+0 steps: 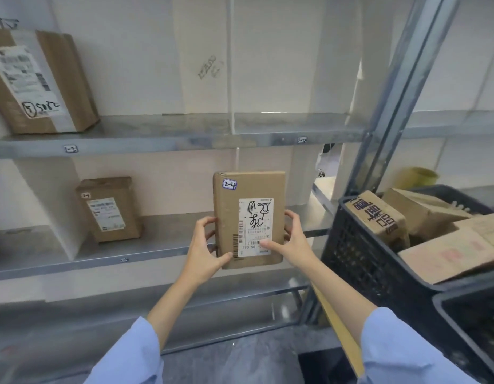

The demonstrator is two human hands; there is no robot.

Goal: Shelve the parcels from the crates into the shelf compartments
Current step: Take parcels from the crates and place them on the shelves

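A flat brown cardboard parcel [248, 189] stands upright in front of the middle shelf [162, 245], with a white shipping label and a small sticker reading "2-4" at its top left. My left hand [204, 250] grips its lower left edge and my right hand [293, 242] grips its lower right edge, thumb across the label. The parcel's bottom is level with the shelf's front lip. A black plastic crate [365, 259] at the right holds several more cardboard parcels [378, 214].
A small brown parcel [110, 209] stands on the middle shelf to the left. A larger one [43, 81] leans on the upper shelf [184, 134] at far left. White dividers separate compartments. A grey metal upright [401, 92] rises at right. A second black crate [473, 322] sits lower right.
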